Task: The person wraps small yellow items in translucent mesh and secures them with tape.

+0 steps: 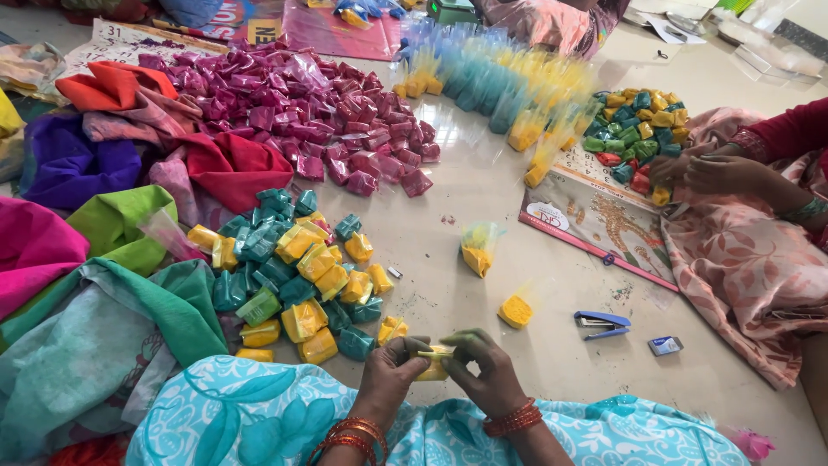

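Note:
Both my hands meet low in the middle of the head view, pinching one small yellow powder packet (434, 362) between them. My left hand (392, 371) grips its left end and my right hand (485, 369) its right end, fingers curled shut on it. Just left of my hands lies a pile of folded yellow and teal packets (293, 276). Two loose yellow packets (477, 250) (516, 311) lie on the floor ahead. A blue stapler (602, 324) and a small staple box (665, 346) rest to the right of my hands.
A big heap of magenta packets (302, 112) lies at the back left, beside crumpled coloured cloths (95, 216). Rows of blue and yellow pouches (509, 82) stand at the back. At right another person's hands (716, 173) work by a mixed packet pile (638, 129) on a printed sheet (595, 220).

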